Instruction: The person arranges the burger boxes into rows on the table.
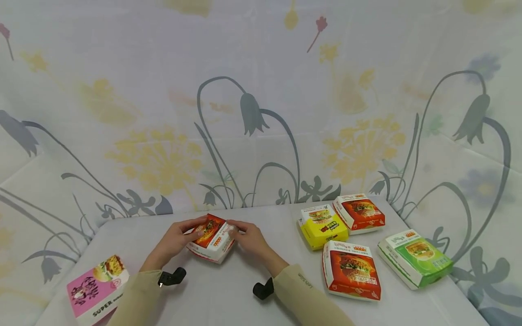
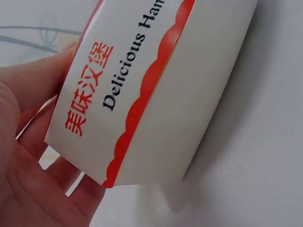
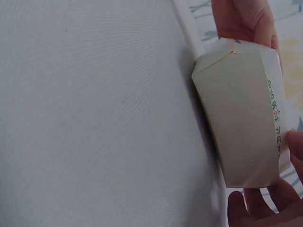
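I see the left hand (image 1: 176,239) and right hand (image 1: 252,239) each pinching one end of the red-and-white burger box (image 1: 213,240), on or just above the white table (image 1: 220,299). I think squeezing too hard could dent it, and a slipping thumb could tip it.

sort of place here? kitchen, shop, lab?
Probably a staged tabletop recording spot, judging by the creased flower-printed sheet rising behind like a backdrop, the white-covered table, and the burger boxes spread over it. The frames don't show what building it's in.
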`<action>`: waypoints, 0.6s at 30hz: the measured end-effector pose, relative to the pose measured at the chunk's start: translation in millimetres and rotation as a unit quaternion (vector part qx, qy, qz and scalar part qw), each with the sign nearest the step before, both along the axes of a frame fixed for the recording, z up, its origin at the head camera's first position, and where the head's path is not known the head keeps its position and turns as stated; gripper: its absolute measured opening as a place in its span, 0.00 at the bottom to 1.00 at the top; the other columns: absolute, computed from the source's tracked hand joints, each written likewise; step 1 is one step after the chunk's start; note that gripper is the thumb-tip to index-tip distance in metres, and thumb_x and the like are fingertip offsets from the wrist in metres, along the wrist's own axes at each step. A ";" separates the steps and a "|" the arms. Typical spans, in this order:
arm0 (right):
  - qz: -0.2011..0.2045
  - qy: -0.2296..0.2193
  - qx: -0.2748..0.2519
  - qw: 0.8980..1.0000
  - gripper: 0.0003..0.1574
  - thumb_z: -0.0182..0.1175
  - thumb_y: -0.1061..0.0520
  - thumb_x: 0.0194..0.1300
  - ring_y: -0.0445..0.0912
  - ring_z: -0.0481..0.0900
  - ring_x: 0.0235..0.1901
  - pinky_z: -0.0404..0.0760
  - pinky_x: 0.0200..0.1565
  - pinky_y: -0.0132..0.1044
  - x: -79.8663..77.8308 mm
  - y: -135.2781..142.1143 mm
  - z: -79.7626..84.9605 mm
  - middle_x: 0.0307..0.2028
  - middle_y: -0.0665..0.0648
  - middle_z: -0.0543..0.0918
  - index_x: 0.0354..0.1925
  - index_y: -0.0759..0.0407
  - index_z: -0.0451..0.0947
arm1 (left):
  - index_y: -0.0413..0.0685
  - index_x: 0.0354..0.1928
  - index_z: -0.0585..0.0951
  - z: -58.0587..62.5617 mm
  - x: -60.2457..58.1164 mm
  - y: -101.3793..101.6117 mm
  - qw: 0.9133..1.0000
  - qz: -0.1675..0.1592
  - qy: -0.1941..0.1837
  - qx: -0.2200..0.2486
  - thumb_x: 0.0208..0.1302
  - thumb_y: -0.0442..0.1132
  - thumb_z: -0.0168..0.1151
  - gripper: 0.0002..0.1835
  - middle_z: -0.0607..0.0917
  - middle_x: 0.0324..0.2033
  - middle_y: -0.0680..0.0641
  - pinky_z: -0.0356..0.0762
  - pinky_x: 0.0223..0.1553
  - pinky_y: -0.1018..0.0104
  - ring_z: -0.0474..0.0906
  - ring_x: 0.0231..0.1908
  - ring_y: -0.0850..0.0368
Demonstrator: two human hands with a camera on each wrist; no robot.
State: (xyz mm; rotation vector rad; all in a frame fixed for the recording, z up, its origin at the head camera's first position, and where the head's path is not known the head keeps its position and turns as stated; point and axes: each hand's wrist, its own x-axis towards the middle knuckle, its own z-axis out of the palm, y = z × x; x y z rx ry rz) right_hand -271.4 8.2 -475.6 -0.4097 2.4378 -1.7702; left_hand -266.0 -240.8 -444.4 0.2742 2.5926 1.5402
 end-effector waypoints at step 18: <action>-0.054 0.013 0.004 0.998 0.20 0.64 0.57 0.67 0.57 0.75 0.60 0.74 0.59 0.53 6.0 -2.6 -0.4 0.65 0.59 0.75 0.57 0.53 0.83 | 0.42 0.59 0.81 -3.9 18.2 1.3 0.987 0.110 0.109 -0.043 0.65 0.42 0.69 0.22 0.82 0.56 0.36 0.68 0.61 0.44 0.74 0.59 0.40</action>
